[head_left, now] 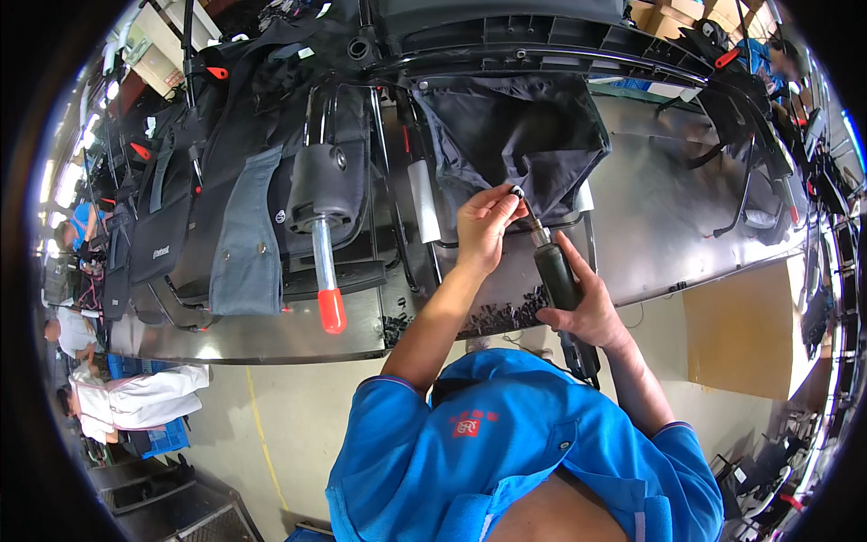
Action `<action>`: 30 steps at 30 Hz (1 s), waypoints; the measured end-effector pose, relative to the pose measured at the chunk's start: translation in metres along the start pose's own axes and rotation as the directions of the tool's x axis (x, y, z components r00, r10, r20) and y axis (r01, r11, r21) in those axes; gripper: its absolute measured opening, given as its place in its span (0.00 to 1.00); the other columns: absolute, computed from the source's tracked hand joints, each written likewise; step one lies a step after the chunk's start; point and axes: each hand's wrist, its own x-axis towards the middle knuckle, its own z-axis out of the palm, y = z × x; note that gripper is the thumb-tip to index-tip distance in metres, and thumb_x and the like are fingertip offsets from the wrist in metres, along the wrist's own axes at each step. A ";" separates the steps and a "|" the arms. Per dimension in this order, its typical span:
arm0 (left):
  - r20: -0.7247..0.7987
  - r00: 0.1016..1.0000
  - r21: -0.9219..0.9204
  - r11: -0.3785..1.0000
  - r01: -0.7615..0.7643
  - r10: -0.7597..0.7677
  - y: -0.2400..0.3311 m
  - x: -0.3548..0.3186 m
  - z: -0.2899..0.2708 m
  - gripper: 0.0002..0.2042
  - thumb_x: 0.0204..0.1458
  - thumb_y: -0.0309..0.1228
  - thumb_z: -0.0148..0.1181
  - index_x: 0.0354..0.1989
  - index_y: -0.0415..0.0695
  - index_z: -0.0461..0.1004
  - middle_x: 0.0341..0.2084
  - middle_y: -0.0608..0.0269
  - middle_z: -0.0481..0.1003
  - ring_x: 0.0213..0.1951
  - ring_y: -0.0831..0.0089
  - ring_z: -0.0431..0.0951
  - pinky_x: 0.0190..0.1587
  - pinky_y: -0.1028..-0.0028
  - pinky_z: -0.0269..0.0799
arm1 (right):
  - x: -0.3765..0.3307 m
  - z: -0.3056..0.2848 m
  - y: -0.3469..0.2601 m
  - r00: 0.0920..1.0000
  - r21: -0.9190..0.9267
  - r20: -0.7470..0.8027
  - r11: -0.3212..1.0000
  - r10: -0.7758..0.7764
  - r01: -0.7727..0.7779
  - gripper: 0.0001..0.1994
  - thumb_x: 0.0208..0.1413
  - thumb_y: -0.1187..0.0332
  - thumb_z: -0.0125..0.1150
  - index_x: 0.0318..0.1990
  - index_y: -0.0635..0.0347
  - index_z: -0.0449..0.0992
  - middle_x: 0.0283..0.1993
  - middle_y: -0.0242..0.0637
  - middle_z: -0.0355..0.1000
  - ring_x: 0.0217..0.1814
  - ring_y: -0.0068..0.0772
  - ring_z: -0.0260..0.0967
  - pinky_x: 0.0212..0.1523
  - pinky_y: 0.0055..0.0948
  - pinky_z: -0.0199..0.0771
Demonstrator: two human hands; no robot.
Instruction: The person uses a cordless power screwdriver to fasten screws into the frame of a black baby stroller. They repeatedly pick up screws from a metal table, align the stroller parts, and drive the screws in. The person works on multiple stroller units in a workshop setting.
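My left hand (485, 228) pinches a small silver fastener (517, 191) against the lower corner of a dark fabric panel (515, 135). The panel hangs on a black tubular frame (433, 244) that lies on the steel table (668, 217). My right hand (591, 312) grips a black powered screwdriver (560, 275) by its barrel. The tool tilts up and to the left, and its metal tip (538, 233) sits just below my left fingers. A pile of small black parts (492, 318) lies on the table edge between my forearms.
A black cylinder with a clear tube and red cap (327, 271) lies left of my hands, beside a grey fabric strap (246, 239) and black bags. A brown cardboard sheet (736, 330) lies at the right. Other people (135, 397) work at the far left.
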 end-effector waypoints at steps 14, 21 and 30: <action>0.150 0.970 0.302 0.926 -0.227 0.189 0.007 0.003 -0.001 0.08 0.55 0.18 0.62 0.43 0.35 0.79 0.33 0.63 0.77 0.34 0.76 0.78 0.41 0.78 0.76 | 0.001 0.003 -0.011 0.999 -0.214 -0.032 0.977 0.007 -0.014 0.52 0.40 0.73 0.74 0.74 0.53 0.48 0.58 0.47 0.71 0.55 0.34 0.73 0.57 0.31 0.71; 0.360 0.890 0.329 0.855 -0.402 0.280 0.020 0.013 -0.007 0.09 0.54 0.14 0.60 0.43 0.36 0.78 0.36 0.65 0.71 0.37 0.80 0.74 0.41 0.82 0.72 | -0.002 -0.009 -0.015 0.944 0.683 0.254 0.653 0.210 -0.328 0.59 0.37 0.69 0.77 0.75 0.51 0.40 0.34 0.42 0.71 0.25 0.32 0.73 0.23 0.27 0.75; 0.383 0.852 0.290 0.829 -0.478 0.357 0.030 0.016 -0.003 0.10 0.53 0.13 0.61 0.43 0.36 0.78 0.35 0.65 0.70 0.35 0.81 0.72 0.39 0.82 0.70 | 0.008 -0.005 -0.024 0.953 0.578 0.225 0.760 0.203 -0.298 0.57 0.38 0.75 0.74 0.76 0.50 0.40 0.32 0.40 0.72 0.25 0.31 0.71 0.24 0.28 0.75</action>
